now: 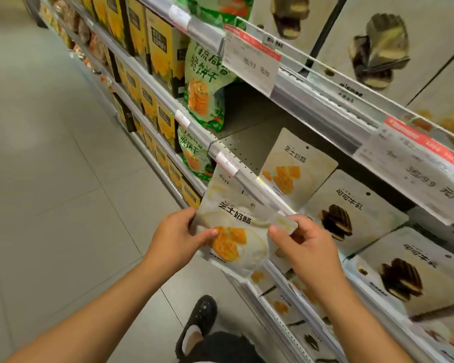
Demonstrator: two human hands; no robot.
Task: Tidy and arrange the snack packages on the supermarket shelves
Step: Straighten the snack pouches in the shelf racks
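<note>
I hold a white cheese snack pouch (236, 231) with an orange picture in front of the middle shelf's rail. My left hand (177, 238) grips its left edge, thumb on the front. My right hand (306, 247) pinches its upper right corner. A second white pouch (222, 179) shows behind it. On the shelf (243, 142) one matching cheese pouch (294, 170) leans back, with bare shelf to its left. Cocoa pouches (351, 213) with dark biscuit pictures stand to its right.
Green cracker bags (205, 85) and yellow boxes (160, 48) fill the shelves further left. Price tags (249, 60) hang from the upper rail. More cheese pouches (281, 305) sit on the lower shelf. My black shoe (199, 318) stands on the grey tiled floor (50, 179).
</note>
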